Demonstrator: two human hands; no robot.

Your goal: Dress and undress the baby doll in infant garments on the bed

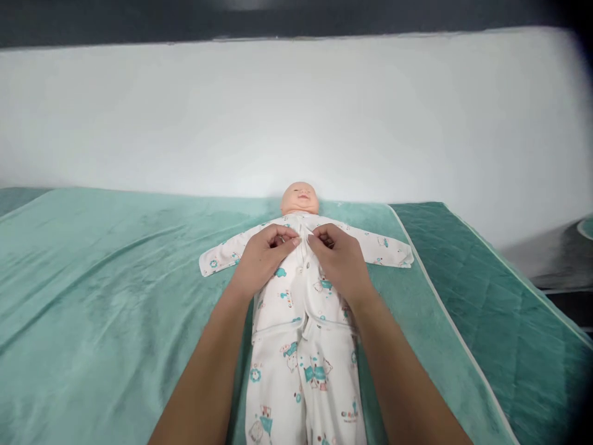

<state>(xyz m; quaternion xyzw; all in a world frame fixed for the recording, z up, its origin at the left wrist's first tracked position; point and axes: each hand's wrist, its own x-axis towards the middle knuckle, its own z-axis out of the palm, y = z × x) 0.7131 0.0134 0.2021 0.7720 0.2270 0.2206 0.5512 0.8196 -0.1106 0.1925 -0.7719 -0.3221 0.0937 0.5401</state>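
A baby doll [299, 198] lies on its back on a teal blanket [102, 290], head away from me. It wears a white top [296, 290] and matching trousers [301, 383] printed with small teal animals. Both sleeves are spread out to the sides. My left hand [263, 256] rests on the doll's chest, fingers curled and pinching the left edge of the top's front opening near the collar. My right hand [341, 259] mirrors it, pinching the right edge. The two hands almost touch over the row of snaps.
The blanket covers a quilted dark green mattress [500, 321], whose white-piped edge runs diagonally on the right. A plain white wall [296, 117] stands close behind the doll's head. Beyond the mattress at the right is a dark floor [560, 259].
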